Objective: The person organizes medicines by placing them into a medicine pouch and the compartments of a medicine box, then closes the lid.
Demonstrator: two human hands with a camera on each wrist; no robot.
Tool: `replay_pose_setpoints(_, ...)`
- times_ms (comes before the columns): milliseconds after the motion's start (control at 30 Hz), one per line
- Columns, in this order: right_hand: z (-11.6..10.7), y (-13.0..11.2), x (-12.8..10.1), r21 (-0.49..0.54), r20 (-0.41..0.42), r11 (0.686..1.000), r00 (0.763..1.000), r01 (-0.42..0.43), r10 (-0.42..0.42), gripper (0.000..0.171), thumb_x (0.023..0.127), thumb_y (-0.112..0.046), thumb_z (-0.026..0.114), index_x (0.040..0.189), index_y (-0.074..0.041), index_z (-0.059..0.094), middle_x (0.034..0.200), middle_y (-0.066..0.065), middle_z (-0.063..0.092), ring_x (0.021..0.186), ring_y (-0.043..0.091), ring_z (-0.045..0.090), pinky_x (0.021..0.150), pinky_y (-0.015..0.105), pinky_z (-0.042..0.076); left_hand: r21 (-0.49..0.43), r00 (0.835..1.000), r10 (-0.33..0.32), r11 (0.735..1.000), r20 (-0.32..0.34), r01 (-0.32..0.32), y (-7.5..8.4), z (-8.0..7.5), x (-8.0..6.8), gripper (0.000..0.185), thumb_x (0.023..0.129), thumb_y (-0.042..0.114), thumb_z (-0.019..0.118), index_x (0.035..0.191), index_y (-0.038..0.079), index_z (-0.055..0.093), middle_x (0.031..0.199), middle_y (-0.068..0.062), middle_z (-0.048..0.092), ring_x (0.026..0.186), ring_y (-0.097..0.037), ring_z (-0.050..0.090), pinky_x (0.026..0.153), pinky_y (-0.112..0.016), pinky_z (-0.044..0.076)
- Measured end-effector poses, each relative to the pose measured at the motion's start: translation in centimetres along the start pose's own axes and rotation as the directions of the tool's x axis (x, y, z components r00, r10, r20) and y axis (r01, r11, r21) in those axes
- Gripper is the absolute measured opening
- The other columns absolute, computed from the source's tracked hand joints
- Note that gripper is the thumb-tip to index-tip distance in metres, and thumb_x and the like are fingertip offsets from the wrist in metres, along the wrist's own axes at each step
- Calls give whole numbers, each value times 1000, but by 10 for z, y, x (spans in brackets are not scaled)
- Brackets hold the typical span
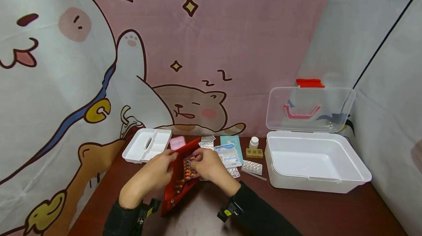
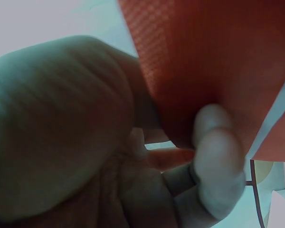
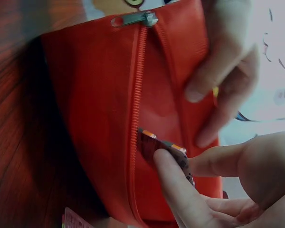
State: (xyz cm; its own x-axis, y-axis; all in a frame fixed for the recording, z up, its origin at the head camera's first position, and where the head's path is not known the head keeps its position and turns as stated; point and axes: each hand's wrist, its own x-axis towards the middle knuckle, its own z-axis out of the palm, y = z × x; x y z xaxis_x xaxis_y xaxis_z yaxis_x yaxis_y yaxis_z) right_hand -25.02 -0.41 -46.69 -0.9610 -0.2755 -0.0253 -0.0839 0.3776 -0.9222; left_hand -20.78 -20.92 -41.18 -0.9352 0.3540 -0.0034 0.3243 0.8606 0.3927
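Left wrist view: heavily blurred; left hand (image 2: 85,156) and red pouch (image 2: 218,66) both cut by frame edges. Right wrist view: blister pack (image 3: 164,149) partly inside the pouch opening, its lower part behind a finger. Head view: print on the sachet (image 1: 228,155) and small packs too small to read.

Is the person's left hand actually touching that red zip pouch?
Touching. The left wrist view shows the left hand's fingertip pressed against the red pouch, and the right wrist view shows its fingers curled over the pouch's edge.
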Motion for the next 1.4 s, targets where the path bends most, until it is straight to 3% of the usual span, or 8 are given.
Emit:
replay_pose_setpoints(133,14,-1,9,-159,-52,987,998,15,-24,32,90,-9,78,119,2,75,90,4,74,66,11,70,58,28,58,8,1000,20,1000,-15,-20,0,0,0,51,96,-3,66,147,-6,66,141,-19,67,125,-32,69,109,-55,56)
replay_pose_setpoints(233,23,2,16,-270,-91,963,995,16,-42,27,88,-12,79,113,0,77,84,2,72,72,15,68,65,32,56,25,999,42,999,-33,-42,0,0,0,48,93,-4,66,141,-4,69,131,-15,68,113,-28,69,101,-52,57)
replay_pose_setpoints(333,30,6,21,-351,-131,936,990,8,-57,21,87,-16,81,104,-4,78,81,3,71,77,21,65,71,37,54,30,998,51,998,-43,-50,0,1,-1,48,92,-4,66,141,-5,70,129,-15,69,112,-28,69,101,-52,58)
replay_pose_setpoints(633,44,12,28,-421,-140,906,990,-28,-34,15,85,-18,81,92,-6,75,85,11,75,78,25,67,72,42,56,22,999,38,999,-24,-38,2,-1,-1,50,92,-5,65,142,-5,69,135,-15,68,117,-29,69,104,-53,57)
replay_pose_setpoints(967,45,11,20,-480,-111,877,992,-4,-56,17,88,-21,82,76,-12,73,74,4,69,72,22,64,65,37,51,37,997,63,997,-44,-61,1,0,-1,47,89,-6,65,135,-3,72,129,-13,69,111,-27,69,99,-51,58)
replay_pose_setpoints(1167,32,2,12,-434,-101,899,989,55,-110,18,90,-20,80,74,-15,76,68,-2,66,67,17,60,61,32,47,23,997,58,998,-48,-57,1,0,-2,50,89,-6,66,139,-6,70,136,-16,69,120,-31,70,104,-54,58)
replay_pose_setpoints(1233,30,14,19,-378,-85,924,992,57,-96,17,93,-23,78,76,-18,76,62,-7,66,62,13,61,57,31,47,20,998,50,999,-41,-49,1,-1,-2,51,90,-5,66,141,-6,69,138,-17,68,124,-33,70,106,-55,57)
replay_pose_setpoints(1400,6,3,11,-188,-95,982,995,20,-38,15,99,-23,70,94,-14,81,65,-6,71,57,11,74,52,27,52,9,999,20,1000,-27,-20,0,-1,-2,53,92,-3,67,145,-6,67,146,-20,66,132,-37,68,113,-57,54)
